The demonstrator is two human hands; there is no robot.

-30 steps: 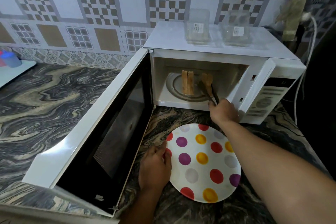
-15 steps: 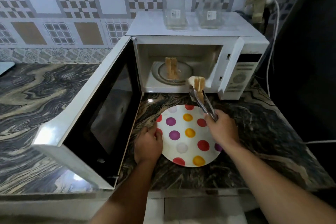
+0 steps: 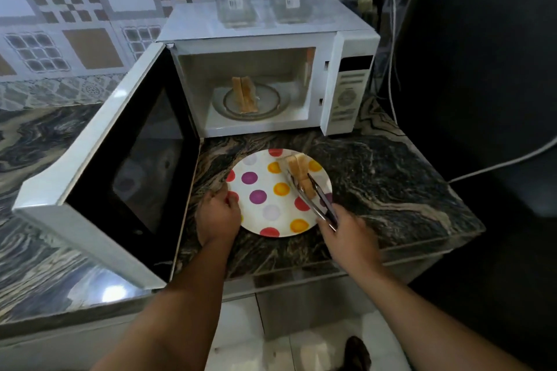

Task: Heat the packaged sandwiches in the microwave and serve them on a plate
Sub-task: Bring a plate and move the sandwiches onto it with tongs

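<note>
A white microwave [image 3: 346, 48] stands on the counter with its door [image 3: 99, 166] swung wide open to the left. One sandwich [image 3: 244, 94] stands on edge on the glass turntable [image 3: 271, 102] inside. In front lies a white plate [image 3: 265, 214] with coloured dots. My right hand [image 3: 346, 235] grips metal tongs [image 3: 316, 199], which clamp a second sandwich [image 3: 300, 172] over the plate's far right part. My left hand [image 3: 217, 217] holds the plate's left rim.
Two clear plastic packages [image 3: 236, 6] [image 3: 291, 1] sit on top of the microwave. White cables [image 3: 391, 39] hang at the right by a dark wall. The marble counter [image 3: 391, 178] ends just right of the plate; tiled floor lies below its front edge.
My right hand drew the tongs and one sandwich out of the microwave and lowered it onto the plate's right side. My left hand stayed on the rim.
</note>
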